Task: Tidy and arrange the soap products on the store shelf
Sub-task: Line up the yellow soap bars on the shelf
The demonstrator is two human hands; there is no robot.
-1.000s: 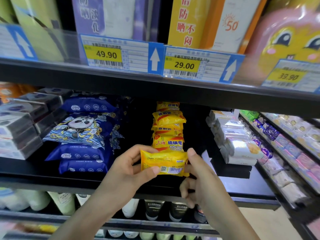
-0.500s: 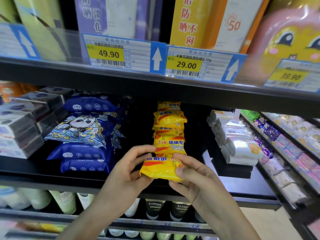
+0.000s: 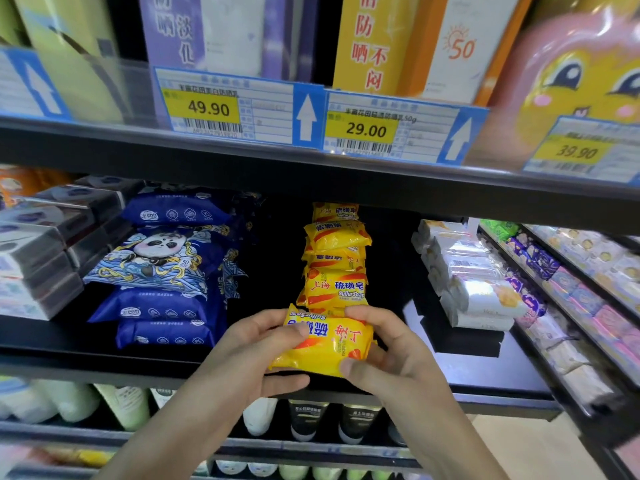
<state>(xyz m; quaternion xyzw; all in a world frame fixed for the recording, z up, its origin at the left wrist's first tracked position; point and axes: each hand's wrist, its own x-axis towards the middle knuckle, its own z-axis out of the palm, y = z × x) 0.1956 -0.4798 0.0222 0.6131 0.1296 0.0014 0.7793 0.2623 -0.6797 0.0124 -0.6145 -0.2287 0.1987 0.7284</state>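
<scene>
A soap bar [image 3: 325,344] is held between both hands at the front edge of the shelf [image 3: 485,372], the left hand [image 3: 252,358] on its left end, the right hand [image 3: 391,355] on its right end; just behind it a soap stack [image 3: 336,258] runs back into the shelf; left of the stack lie piled wipes packs [image 3: 162,271], and farther left stacked boxes [image 3: 38,258]; right of the stack sit wrapped bars [image 3: 474,282], piled, with more goods on a side rack [image 3: 588,306] beyond them; price tags [image 3: 239,109] hang on the shelf above, cartons [image 3: 381,39] behind them; tubes [image 3: 308,420] stand on the shelf below the hands.
</scene>
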